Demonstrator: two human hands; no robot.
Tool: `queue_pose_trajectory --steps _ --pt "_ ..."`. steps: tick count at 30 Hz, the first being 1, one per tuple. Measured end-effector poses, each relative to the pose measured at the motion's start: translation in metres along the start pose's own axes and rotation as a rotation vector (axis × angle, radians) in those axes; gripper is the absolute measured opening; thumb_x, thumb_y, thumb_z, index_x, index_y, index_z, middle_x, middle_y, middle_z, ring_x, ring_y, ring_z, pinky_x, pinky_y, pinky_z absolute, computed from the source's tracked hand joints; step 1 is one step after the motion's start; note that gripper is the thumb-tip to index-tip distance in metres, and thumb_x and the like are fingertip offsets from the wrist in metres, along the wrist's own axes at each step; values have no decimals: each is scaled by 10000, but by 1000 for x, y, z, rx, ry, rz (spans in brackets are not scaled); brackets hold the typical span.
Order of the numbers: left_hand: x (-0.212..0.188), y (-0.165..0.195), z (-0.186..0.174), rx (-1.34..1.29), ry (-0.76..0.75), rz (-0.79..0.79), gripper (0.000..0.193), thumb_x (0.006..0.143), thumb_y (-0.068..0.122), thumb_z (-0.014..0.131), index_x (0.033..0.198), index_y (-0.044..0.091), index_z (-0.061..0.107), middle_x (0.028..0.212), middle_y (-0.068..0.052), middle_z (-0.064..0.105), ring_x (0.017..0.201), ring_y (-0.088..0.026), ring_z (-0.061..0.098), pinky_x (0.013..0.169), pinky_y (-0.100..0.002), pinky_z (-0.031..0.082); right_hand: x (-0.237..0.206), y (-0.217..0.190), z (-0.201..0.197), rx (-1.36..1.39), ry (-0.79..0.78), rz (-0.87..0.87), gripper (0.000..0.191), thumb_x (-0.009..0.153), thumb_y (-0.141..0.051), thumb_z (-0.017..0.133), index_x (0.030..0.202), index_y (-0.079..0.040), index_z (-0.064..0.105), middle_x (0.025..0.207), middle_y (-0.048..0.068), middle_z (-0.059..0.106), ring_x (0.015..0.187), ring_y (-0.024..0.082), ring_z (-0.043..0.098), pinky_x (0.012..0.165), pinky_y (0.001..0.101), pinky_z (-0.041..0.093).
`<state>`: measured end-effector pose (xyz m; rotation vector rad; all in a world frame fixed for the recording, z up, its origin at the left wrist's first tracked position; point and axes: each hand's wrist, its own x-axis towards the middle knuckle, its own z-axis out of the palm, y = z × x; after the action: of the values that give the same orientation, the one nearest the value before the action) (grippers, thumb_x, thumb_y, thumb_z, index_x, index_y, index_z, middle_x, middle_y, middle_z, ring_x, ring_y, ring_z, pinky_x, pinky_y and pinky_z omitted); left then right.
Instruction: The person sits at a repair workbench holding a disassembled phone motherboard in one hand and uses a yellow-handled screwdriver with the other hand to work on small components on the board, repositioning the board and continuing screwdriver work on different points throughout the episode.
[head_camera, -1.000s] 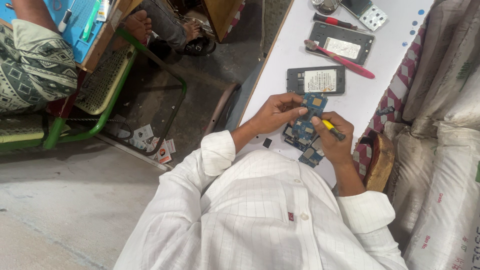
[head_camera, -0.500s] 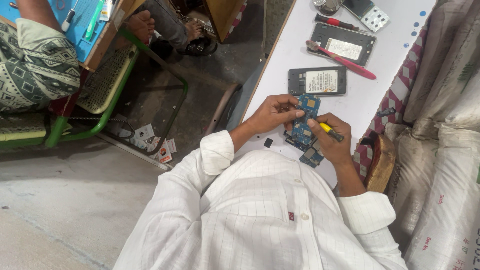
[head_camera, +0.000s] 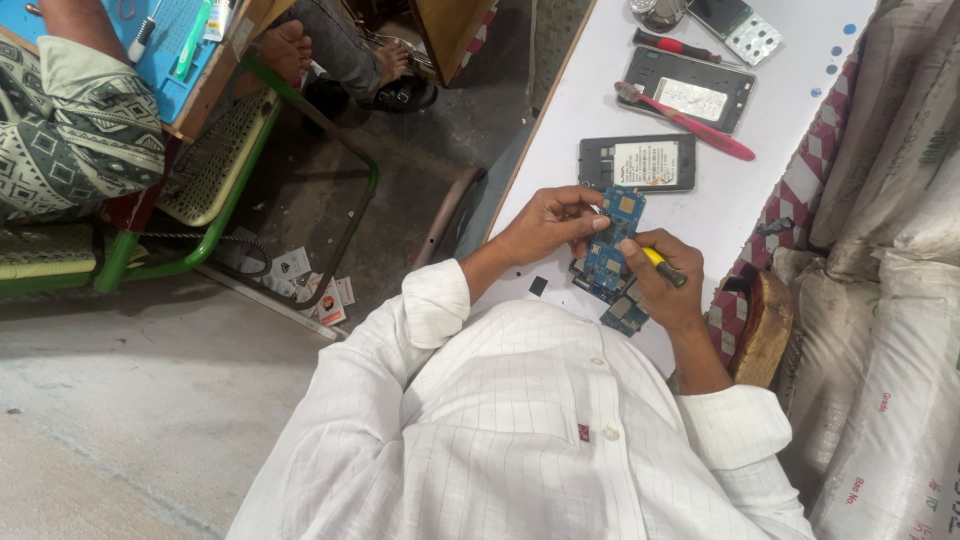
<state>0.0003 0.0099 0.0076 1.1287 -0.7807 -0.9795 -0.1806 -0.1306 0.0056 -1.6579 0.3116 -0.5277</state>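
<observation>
Since a moment ago little has shifted: the blue circuit board (head_camera: 612, 243) is still pinched by the left hand (head_camera: 548, 222) above the white surface (head_camera: 560, 140), the yellow-handled tool (head_camera: 664, 267) gripped at its 3 o'clock by the right hand (head_camera: 664, 290).

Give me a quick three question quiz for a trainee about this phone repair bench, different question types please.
1. True or false: the left hand steadies the blue circuit board.
2. Which tool is in the right hand's grip? A) pink toothbrush B) yellow-handled tool C) red screwdriver
3. Fill in: the pink toothbrush lies across an opened ____.

Key
1. True.
2. B: the yellow-handled tool is against the board; the red screwdriver lies far up the white table.
3. Phone; a second opened phone lies nearer the hands.
</observation>
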Motion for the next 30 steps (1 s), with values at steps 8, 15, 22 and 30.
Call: queue_pose_trajectory --steps 8,15,22,30 --pt "2 -2 -3 -67 -2 -10 266 977 200 715 1172 21 689 817 -61 740 607 -91 682 537 -231 587 0 -5 2 -43 52 5 211 1032 -198 700 1020 13 714 805 -15 675 707 11 554 621 176 448" --pt "1 1 -3 -51 -10 -25 251 964 207 725 1139 34 682 789 -42 734 615 -84 686 559 -223 590 1 -6 2 -75 65 -22 221 1042 -203 708 1031 18 710 827 -18 662 731 11 541 642 171 442" --pt "1 1 -1 3 -9 -1 241 961 215 741 1117 36 693 753 -24 705 615 -77 662 562 -217 571 1 -8 2 -53 30 15 203 1025 -196 706 986 3 707 773 -24 654 662 3 528 577 169 414" --pt "3 -2 -1 -7 13 9 224 968 248 731 1071 55 684 753 -12 698 612 -71 659 560 -220 580 1 -12 4 -84 -25 26 177 956 -158 768 897 -15 682 715 -34 627 623 -9 495 524 178 387"
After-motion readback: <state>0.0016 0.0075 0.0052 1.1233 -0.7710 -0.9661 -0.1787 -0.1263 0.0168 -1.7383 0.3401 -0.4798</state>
